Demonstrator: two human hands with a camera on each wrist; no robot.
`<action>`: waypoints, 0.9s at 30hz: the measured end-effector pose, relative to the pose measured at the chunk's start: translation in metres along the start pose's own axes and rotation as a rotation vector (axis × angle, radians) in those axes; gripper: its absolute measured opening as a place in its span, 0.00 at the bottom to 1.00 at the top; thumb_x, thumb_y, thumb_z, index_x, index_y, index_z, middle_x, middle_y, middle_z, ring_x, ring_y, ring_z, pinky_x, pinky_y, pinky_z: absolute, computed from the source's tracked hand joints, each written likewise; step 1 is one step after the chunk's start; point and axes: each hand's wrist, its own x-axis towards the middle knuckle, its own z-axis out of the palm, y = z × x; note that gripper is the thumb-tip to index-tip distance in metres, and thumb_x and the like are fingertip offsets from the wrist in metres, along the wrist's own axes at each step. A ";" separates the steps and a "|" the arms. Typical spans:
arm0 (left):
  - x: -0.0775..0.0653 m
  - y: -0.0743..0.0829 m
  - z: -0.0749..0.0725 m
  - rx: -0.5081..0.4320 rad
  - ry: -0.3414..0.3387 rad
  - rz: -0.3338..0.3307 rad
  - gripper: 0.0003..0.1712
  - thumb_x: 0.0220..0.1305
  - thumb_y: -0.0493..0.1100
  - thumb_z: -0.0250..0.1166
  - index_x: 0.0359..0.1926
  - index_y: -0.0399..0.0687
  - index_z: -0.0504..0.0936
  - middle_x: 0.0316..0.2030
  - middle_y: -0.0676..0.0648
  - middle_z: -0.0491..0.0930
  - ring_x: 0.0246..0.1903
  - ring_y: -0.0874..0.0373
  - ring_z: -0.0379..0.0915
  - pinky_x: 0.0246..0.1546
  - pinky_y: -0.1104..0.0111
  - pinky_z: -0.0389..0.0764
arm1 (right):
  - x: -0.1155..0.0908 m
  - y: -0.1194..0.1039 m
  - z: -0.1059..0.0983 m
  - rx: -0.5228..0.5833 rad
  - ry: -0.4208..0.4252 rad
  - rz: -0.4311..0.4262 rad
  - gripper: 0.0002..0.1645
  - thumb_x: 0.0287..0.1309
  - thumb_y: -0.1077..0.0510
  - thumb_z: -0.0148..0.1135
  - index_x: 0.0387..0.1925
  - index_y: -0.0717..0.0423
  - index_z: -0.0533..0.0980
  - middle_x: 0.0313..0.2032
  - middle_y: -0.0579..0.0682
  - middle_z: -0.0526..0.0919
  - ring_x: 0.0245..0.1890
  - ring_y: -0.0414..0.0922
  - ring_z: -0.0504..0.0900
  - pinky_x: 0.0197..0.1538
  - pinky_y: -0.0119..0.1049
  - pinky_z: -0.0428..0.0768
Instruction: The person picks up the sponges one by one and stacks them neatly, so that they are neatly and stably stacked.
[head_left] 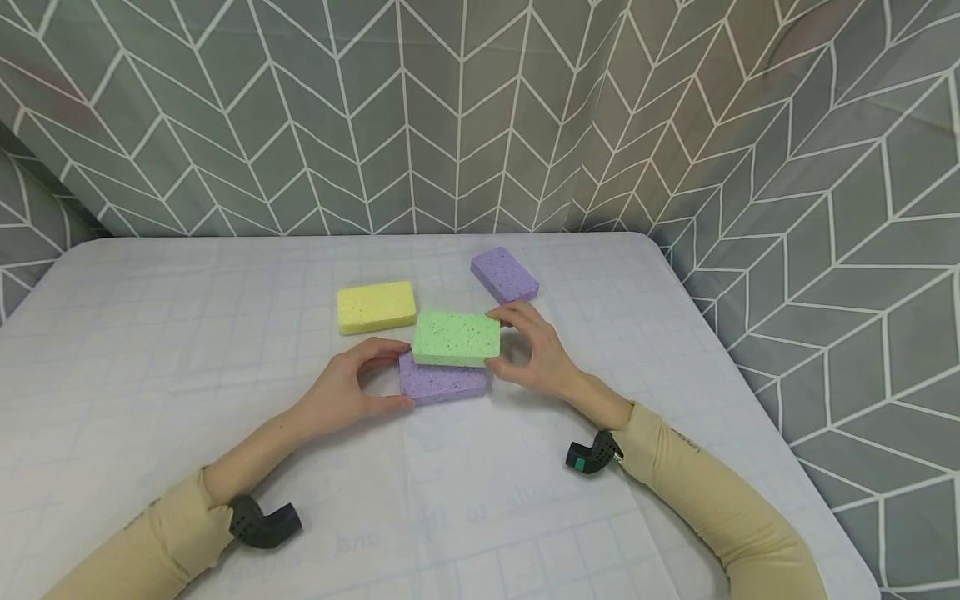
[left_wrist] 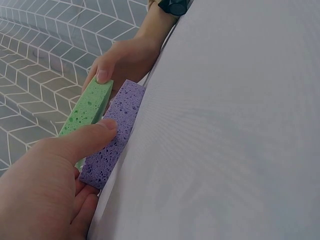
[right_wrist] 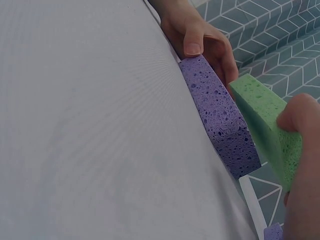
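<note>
In the head view my right hand (head_left: pixel 536 354) pinches the right end of a green sponge (head_left: pixel 456 340) between thumb and fingers. That block is held above the back part of a purple sponge (head_left: pixel 442 386), hiding some of it. My left hand (head_left: pixel 337 392) grips the purple one at its left end, thumb on the near side and fingers on the far side. The left wrist view shows the thumb pressed on the purple sponge's (left_wrist: pixel 112 145) pitted side. Seen from the right wrist, the green sponge (right_wrist: pixel 265 107) is tilted and raised off the table beside the purple sponge (right_wrist: pixel 215 110).
A yellow sponge (head_left: pixel 377 308) lies behind my left hand. Farther back, a second purple sponge (head_left: pixel 505 275) sits at an angle beyond my right fingers. The white-covered table (head_left: pixel 187 333) ends at a grey patterned curtain (head_left: pixel 427 117) behind and to the right.
</note>
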 end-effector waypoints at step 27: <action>0.000 0.000 0.000 0.014 0.005 0.001 0.41 0.46 0.47 0.83 0.62 0.48 0.76 0.59 0.51 0.79 0.59 0.54 0.76 0.65 0.67 0.75 | 0.001 -0.008 0.000 0.037 -0.059 -0.007 0.37 0.41 0.63 0.75 0.56 0.69 0.75 0.51 0.62 0.78 0.52 0.57 0.77 0.59 0.53 0.80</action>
